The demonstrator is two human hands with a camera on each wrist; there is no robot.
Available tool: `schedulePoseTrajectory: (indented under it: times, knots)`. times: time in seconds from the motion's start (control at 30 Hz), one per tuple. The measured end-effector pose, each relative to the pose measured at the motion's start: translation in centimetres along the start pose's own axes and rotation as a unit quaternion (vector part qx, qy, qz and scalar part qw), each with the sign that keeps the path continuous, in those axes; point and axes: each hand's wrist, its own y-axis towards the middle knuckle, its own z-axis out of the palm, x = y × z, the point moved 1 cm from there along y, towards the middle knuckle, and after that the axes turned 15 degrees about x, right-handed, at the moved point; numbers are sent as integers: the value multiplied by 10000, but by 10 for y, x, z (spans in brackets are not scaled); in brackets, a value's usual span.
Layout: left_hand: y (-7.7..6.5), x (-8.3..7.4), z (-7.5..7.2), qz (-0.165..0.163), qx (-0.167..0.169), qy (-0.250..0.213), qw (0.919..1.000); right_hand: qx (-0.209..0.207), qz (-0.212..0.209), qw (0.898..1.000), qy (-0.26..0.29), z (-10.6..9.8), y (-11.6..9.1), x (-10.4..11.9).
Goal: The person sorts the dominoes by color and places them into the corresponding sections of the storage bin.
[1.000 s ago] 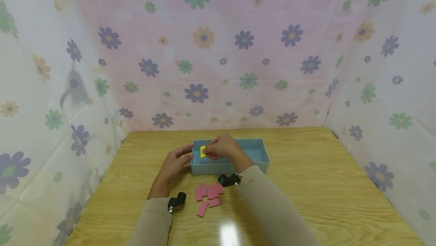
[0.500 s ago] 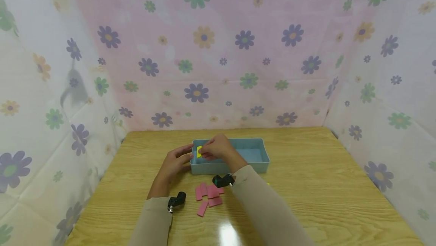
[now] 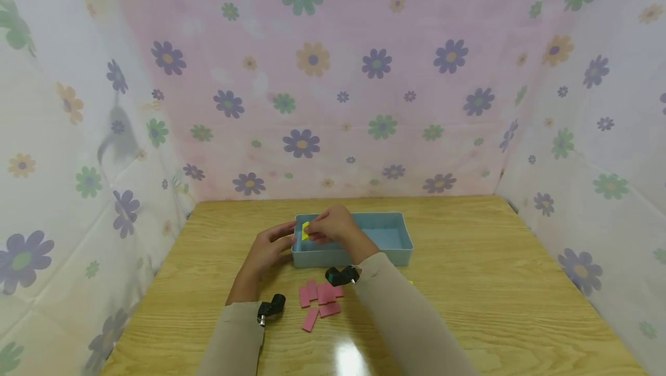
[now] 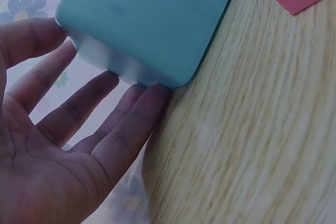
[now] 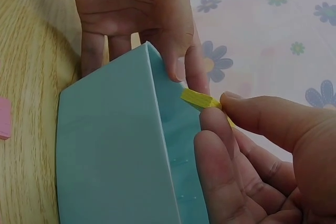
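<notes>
Pinching a yellow block between thumb and fingertips with the right hand, at the left end of a light-blue open box, at a height above the box floor impossible to tell. Bracing that same end with the left hand, fingers spread and fairly straight, tips touching the end wall.

At risk from here, by judgement: dropping the yellow block askew, should so small a hold slip or a corner catch the rim. Possible, too: skidding the box across the smooth desk if pressed too hard from the left, or bumping fingers, given such close quarters between both hands.

Thin and flat-faced in the yellow block, with a rough-looking edge; smooth and probably plastic in the box, with rounded corners, a thin pale rim and tiny raised nubs on the inside wall. With pink blocks loosely clustered in front, matte and rectangular. With another bit of yellow barely showing past the right sleeve. Over straw-coloured wood grain marked by a bright glare, and before creased fabric printed with purple, green and orange flowers.
</notes>
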Motion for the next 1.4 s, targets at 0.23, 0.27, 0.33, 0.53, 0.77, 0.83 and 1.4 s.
schedulePoseTrajectory:
  times: [0.23,0.27,0.33,0.53,0.77,0.83,1.4]
  knots:
    - [-2,-1,2,47,-45,59,10000,56,14,10000,18,0,3,-1]
    - [-2,-1,2,53,-47,61,10000,55,26,10000,30,0,3,-1]
    - [-2,-2,2,60,-35,48,10000,60,25,10000,47,0,4,0]
    - [1,2,-1,73,48,-16,10000,58,-36,10000,73,3,7,0]
    - [2,4,-2,99,34,-17,9999,32,2,10000,-15,5,9,-3]
    - [2,4,-1,91,7,-6,10000,29,18,10000,-16,6,9,-3]
    - [0,1,0,79,-4,25,10000,-81,121,9999,-17,10,16,-12]
